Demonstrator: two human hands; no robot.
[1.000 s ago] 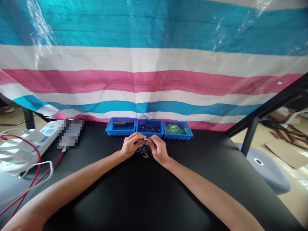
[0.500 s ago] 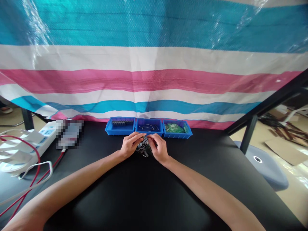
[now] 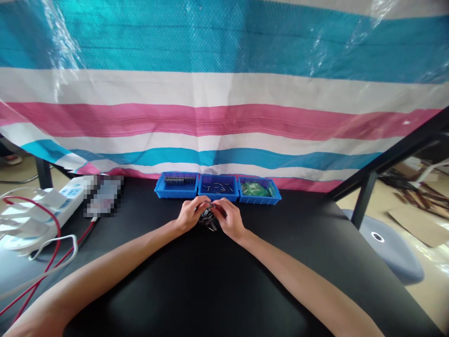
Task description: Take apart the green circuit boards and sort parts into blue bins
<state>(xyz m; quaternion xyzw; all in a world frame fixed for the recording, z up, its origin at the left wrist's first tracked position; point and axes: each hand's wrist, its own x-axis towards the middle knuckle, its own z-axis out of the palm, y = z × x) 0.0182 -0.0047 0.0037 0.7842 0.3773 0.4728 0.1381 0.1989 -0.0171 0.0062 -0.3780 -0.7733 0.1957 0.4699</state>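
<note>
My left hand and my right hand meet fingertip to fingertip over a small pile of dark and silvery metal parts on the black table. The fingers of both hands are pinched together, and what lies between them is too small to name. Just beyond my hands, three blue bins stand in a row. Short dark cylinders fill the back of the left bin. Thin pin-like pieces lie scattered in the middle bin. Green pieces, perhaps in clear wrapping, are in the right bin.
A white power strip with plugs, red and white cables and a blurred-out device occupy the table's left side. A striped plastic sheet hangs behind the bins. A grey stool stands beyond the right edge.
My fingertips have come closer together above the pile, the right fingers shifting slightly left. The whole view has tilted a little; the bins stay in place.
</note>
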